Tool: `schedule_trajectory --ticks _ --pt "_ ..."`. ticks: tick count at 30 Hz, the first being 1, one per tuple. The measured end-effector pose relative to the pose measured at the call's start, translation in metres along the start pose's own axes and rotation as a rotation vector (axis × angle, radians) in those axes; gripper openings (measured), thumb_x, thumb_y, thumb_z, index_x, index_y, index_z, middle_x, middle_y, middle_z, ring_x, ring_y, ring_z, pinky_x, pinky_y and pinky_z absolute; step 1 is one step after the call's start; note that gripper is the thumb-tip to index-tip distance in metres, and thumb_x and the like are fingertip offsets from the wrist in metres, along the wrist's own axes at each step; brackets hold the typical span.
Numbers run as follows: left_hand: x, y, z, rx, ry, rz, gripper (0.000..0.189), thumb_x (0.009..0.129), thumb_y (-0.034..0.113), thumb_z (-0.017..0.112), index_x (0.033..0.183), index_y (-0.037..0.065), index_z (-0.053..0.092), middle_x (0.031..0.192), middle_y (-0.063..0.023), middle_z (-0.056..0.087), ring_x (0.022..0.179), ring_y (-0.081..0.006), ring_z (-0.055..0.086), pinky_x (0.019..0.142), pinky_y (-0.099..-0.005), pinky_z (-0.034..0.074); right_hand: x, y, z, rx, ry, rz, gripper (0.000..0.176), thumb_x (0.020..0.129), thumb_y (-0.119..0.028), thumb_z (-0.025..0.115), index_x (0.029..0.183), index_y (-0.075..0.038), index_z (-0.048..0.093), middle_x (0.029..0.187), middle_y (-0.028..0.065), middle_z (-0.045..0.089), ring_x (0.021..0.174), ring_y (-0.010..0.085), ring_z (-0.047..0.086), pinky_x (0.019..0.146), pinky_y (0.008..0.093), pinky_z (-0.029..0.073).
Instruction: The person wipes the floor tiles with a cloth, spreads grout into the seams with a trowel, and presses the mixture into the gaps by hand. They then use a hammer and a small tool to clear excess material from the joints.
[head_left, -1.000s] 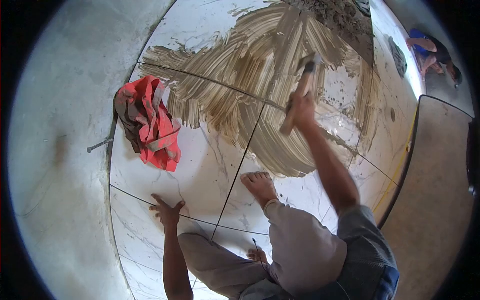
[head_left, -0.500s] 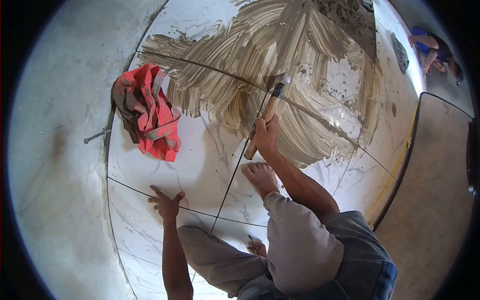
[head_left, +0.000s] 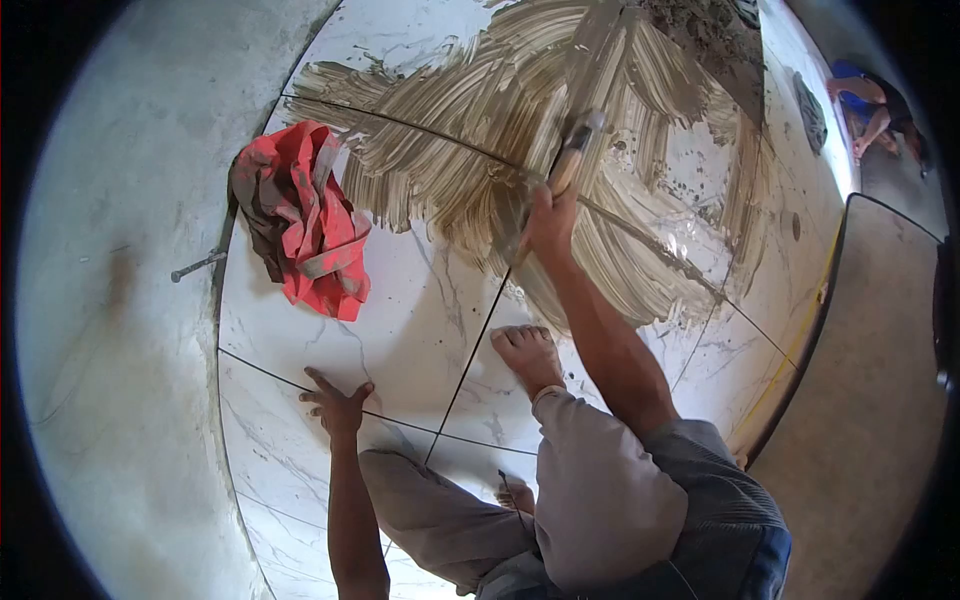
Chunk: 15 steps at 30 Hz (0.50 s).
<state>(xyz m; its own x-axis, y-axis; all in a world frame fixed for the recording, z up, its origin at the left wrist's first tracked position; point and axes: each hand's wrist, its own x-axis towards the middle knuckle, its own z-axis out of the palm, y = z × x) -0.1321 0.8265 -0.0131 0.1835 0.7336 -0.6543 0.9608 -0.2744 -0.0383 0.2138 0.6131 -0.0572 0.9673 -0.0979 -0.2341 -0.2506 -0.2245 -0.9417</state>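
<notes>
On the white tile floor [head_left: 400,330], a red cloth [head_left: 305,225] lies crumpled at the left. The left hand [head_left: 335,405] is open and pressed flat on a tile, holding nothing. A bare foot [head_left: 528,355] stands near it. The right hand [head_left: 550,222] is wrapped tight around a hammer [head_left: 570,160] (its head is blurry). The hammer's long wooden handle points up and away from the person, over the smeared brown paste [head_left: 450,170].

Smeared marble floor tiles [head_left: 400,330]; daylight
</notes>
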Motion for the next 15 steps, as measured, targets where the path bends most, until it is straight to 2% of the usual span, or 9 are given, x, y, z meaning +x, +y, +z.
schedule_trajectory --ticks 1,5,7,8,10,13,14,15 --pt "-0.001 -0.001 0.000 0.001 -0.002 0.002 0.124 0.058 0.052 0.076 0.140 0.016 -0.010 0.132 -0.0450 0.002 0.111 -0.0664 0.024 0.093 -0.0604 0.032 0.015 0.000 0.000 -0.076 0.021 -0.104 0.020 0.082 -0.012 0.050 0.091 0.001 0.040 0.067 0.0080 0.048 0.049 0.0164 0.047 0.043 0.0325 0.038" --pt "-0.005 0.004 -0.004 -0.010 0.020 0.013 0.124 0.058 0.049 0.077 0.140 0.015 -0.009 0.131 -0.0457 0.002 0.112 -0.0658 0.022 0.094 -0.0600 0.031 0.069 -0.009 0.000 -0.004 0.023 -0.129 0.016 0.081 -0.013 0.050 0.084 0.001 0.043 0.066 0.0086 0.049 0.050 0.0177 0.047 0.044 0.0333 0.037" --pt "-0.002 0.003 -0.003 -0.022 0.015 0.007 0.123 0.058 0.048 0.077 0.140 0.015 -0.008 0.131 -0.0458 0.002 0.113 -0.0657 0.022 0.095 -0.0599 0.030 0.095 -0.005 -0.002 -0.127 0.117 -0.210 0.014 0.081 -0.013 0.049 0.079 0.000 0.045 0.063 0.0086 0.049 0.048 0.0172 0.047 0.043 0.0321 0.039" --pt "0.001 0.000 0.001 -0.014 0.016 0.003 0.123 0.058 0.046 0.078 0.140 0.015 -0.008 0.132 -0.0444 0.001 0.113 -0.0659 0.021 0.093 -0.0581 0.033 0.103 -0.010 -0.007 -0.127 0.116 -0.205 0.014 0.081 -0.013 0.049 0.079 0.000 0.045 0.063 0.0086 0.049 0.048 0.0172 0.047 0.043 0.0321 0.039" --pt "0.001 0.001 -0.001 -0.004 0.018 0.000 0.123 0.058 0.043 0.079 0.140 0.016 -0.008 0.134 -0.0430 -0.001 0.113 -0.0661 0.020 0.092 -0.0562 0.037 0.110 -0.055 -0.011 0.149 -0.062 0.024 0.015 0.080 -0.014 0.051 0.081 0.001 0.047 0.062 0.0077 0.049 0.047 0.0166 0.048 0.042 0.0321 0.041" --pt "-0.005 0.008 -0.006 -0.028 -0.011 -0.023 0.123 0.058 0.041 0.080 0.140 0.015 -0.008 0.133 -0.0437 -0.002 0.114 -0.0658 0.019 0.093 -0.0564 0.035 0.132 -0.059 -0.006 0.201 -0.018 0.095 0.016 0.080 -0.015 0.053 0.081 0.000 0.048 0.062 0.0067 0.050 0.045 0.0151 0.049 0.039 0.0315 0.042" --pt "-0.002 0.004 -0.002 -0.039 0.004 -0.018 0.122 0.058 0.042 0.079 0.140 0.017 -0.008 0.133 -0.0433 -0.001 0.114 -0.0653 0.020 0.094 -0.0573 0.033 0.132 -0.056 -0.007 0.204 -0.050 0.103 0.023 0.079 -0.019 0.055 0.086 0.002 0.049 0.067 0.0089 0.053 0.054 0.0201 0.053 0.049 0.0353 0.046" --pt "0.000 0.001 0.001 -0.050 0.020 -0.014 0.122 0.058 0.043 0.079 0.140 0.019 -0.008 0.133 -0.0430 0.000 0.114 -0.0648 0.022 0.096 -0.0582 0.031 0.133 -0.036 -0.006 0.205 -0.051 0.102 0.023 0.079 -0.019 0.055 0.086 0.002 0.049 0.067 0.0089 0.053 0.054 0.0201 0.053 0.049 0.0353 0.046"
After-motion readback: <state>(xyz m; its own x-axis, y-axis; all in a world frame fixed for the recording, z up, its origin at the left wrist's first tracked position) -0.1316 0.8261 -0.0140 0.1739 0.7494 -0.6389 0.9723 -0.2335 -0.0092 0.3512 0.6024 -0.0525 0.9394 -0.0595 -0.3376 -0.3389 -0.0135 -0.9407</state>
